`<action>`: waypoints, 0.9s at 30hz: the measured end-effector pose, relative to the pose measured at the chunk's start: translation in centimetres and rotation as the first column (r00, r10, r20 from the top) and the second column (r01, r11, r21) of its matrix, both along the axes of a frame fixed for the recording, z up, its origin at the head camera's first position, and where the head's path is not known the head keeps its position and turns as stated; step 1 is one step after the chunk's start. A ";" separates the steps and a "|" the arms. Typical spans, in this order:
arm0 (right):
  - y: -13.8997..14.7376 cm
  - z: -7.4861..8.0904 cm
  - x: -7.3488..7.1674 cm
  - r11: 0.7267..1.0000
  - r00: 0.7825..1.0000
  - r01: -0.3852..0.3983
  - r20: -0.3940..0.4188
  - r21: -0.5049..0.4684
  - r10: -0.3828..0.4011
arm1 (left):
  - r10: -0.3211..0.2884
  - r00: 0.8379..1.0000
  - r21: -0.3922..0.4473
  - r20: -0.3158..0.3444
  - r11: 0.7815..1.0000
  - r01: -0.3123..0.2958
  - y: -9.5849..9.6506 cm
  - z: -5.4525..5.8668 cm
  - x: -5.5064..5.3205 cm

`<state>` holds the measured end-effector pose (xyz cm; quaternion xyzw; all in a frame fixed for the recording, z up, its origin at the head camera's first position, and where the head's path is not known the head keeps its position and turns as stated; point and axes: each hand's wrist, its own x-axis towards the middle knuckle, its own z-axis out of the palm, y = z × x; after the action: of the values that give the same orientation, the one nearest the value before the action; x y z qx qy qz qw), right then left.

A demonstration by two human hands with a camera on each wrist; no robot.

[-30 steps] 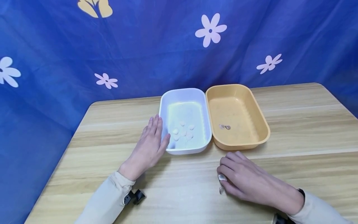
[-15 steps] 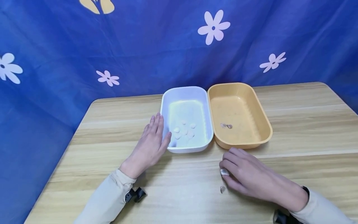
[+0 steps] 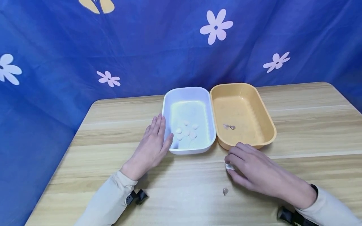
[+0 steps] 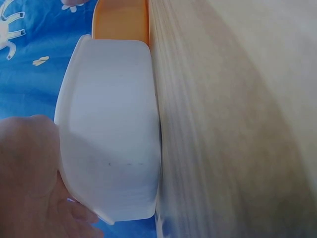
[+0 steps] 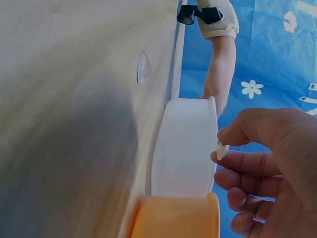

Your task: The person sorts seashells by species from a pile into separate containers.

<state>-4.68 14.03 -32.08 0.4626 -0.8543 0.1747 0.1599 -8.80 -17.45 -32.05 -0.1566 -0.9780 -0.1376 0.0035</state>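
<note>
My right hand (image 3: pixel 254 168) pinches a small white shell (image 5: pixel 222 149) between thumb and index finger, just in front of the yellow tub (image 3: pixel 243 138). On the table below that hand lies a ribbed greyish shell (image 3: pixel 225 191). With its fingers straight, my left hand (image 3: pixel 150 144) rests at the left rim of the white tub (image 3: pixel 189 151). Several pale shells (image 3: pixel 188 133) lie on the white tub's floor. Two darker shells (image 3: pixel 232 127) sit close together inside the yellow one.
Both tubs stand side by side, touching, on a wooden table (image 3: pixel 113 125). Behind it hangs a blue cloth (image 3: pixel 158 47) with printed flowers. Black wrist cameras (image 3: pixel 138 197) are strapped at both sleeves.
My right hand, with the white shell in its pinch, has moved up and slightly right, leaving the ribbed shell on the table fully visible. My left hand has stayed at the white tub.
</note>
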 end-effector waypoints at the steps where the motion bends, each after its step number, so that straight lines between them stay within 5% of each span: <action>1: 0.1 0.1 -0.1 1.000 1.000 0.002 -0.003 -0.003 -0.002 | 0.000 1.000 0.000 0.001 1.000 0.000 0.0 0.0 0.0; 27: 3.5 1.0 -4.0 0.995 0.996 0.090 -0.018 -0.038 -0.090 | -0.004 1.000 -0.014 -0.001 1.000 0.004 0.0 0.0 0.0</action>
<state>-8.70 17.58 -31.13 0.4224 -0.8692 0.1785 0.1848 -8.78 -17.43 -32.10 -0.1587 -0.9786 -0.1306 0.0027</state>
